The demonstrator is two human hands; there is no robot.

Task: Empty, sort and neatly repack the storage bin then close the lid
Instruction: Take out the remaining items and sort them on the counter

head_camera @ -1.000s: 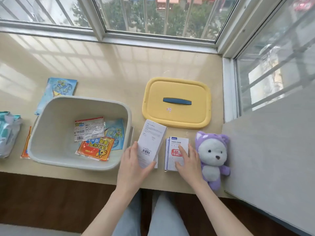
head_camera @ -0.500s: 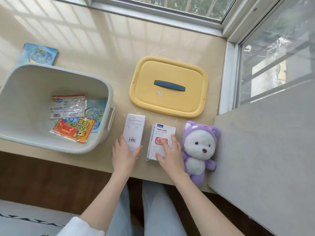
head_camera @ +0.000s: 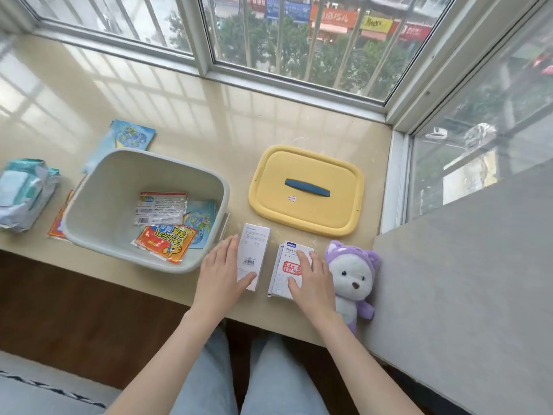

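The pale grey storage bin (head_camera: 89,205) stands open on the beige sill, with three flat packets (head_camera: 163,232) on its floor. Its yellow lid (head_camera: 305,211) with a blue handle lies flat to the right. In front of the lid lie a tall white box (head_camera: 254,247) and a white box with a red stamp (head_camera: 287,265). My left hand (head_camera: 221,274) holds the tall box, thumb over its lower end and fingers straight along its left side. My right hand (head_camera: 311,280) rests flat on the stamped box.
A purple and white plush bear (head_camera: 353,274) lies right of the boxes, against a grey slab (head_camera: 463,280). A wipes pack (head_camera: 24,193), a blue packet (head_camera: 128,136) and an orange packet (head_camera: 58,220) lie left of and behind the bin. Windows enclose the sill.
My left hand has laid the tilted tall box flat beside the stamped box. The right hand stays on the stamped box. My head has shifted, so the view has moved.
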